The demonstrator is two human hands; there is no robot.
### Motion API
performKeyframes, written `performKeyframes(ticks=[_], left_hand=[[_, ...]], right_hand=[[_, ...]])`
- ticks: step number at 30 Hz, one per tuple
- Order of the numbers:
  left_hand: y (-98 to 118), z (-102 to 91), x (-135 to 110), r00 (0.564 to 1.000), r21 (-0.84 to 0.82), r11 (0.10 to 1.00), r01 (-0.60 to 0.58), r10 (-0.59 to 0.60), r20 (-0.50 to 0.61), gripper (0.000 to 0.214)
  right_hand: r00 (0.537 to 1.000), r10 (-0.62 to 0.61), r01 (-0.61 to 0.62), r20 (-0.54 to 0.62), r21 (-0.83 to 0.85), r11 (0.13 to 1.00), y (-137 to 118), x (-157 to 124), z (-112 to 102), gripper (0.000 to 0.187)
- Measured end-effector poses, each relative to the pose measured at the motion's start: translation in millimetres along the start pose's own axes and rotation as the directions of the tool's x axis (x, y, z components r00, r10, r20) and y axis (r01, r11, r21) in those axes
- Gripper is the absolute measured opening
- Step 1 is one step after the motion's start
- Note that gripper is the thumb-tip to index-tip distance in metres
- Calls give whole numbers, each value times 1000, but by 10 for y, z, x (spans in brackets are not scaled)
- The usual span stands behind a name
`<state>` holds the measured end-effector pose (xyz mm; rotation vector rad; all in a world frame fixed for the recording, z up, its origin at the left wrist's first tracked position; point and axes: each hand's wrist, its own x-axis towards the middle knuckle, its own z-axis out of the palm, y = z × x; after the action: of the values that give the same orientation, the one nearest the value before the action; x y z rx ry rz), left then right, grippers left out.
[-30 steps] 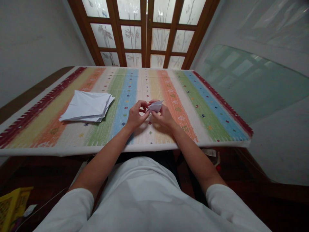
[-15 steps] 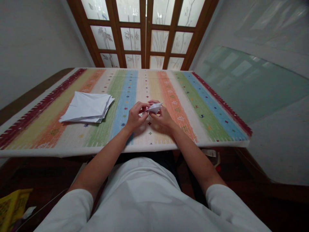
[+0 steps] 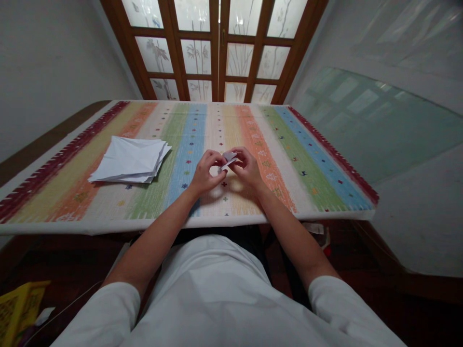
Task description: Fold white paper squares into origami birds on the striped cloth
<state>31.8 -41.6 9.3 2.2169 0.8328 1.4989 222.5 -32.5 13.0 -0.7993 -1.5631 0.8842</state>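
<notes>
A small piece of folded white paper (image 3: 229, 161) is held between my two hands, just above the striped tablecloth near the middle of the table. My left hand (image 3: 207, 172) pinches its left end between thumb and fingers. On the other side, my right hand (image 3: 247, 167) grips the paper with thumb and fingertips. Two flaps of the paper show, one standing up behind the other. The fingers partly cover its ends, so its full shape is hidden. To the left lies a loose stack of white paper sheets (image 3: 129, 160), apart from both hands.
The table has a cloth (image 3: 181, 193) with coloured stripes, its front edge close to my body. Behind it stand wooden doors (image 3: 219, 58) with glass panes. A glass panel (image 3: 376, 120) leans at the right wall. A yellow plastic basket (image 3: 21, 308) is on the floor, lower left.
The folded paper has turned between my hands, and its flaps now stand apart. My right hand has risen slightly, and its fingers have shifted on the paper. The stack has not moved.
</notes>
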Motion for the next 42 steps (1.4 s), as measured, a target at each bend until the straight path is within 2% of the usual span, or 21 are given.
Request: performKeyframes(ticks=[6,11,17,19,25,32,35,42], left_hand=[[-3,-12,6,1000,-47,999,18,-17,12,13],[-31,-6,25,997,50,999,-17,20,-72,16],[-56,1,16,989,-34,992,119,-121,-82,22],[-59,1,10,989,-28,991,131,-132,-66,23],[-69,6,8,990,-28,992,127,-128,-55,23],[-116,-8,20,981,-91,983,157,-166,-105,34],[-146,6,19,983,-113,981,156,-165,-80,39],[-178,23,13,987,-186,971,147,-155,-29,45]], right_hand=[[999,-16,19,37,-73,997,-5,-12,-14,48],[998,-56,60,33,-111,992,65,27,-41,49],[997,15,-19,69,57,998,120,59,-6,57],[995,30,-40,99,101,994,127,66,7,58],[981,43,-65,189,112,992,148,73,-8,57],[977,67,-87,202,88,992,126,37,-52,50],[982,69,-77,175,42,996,141,43,-58,45],[999,41,-41,8,58,997,210,74,-61,37]])
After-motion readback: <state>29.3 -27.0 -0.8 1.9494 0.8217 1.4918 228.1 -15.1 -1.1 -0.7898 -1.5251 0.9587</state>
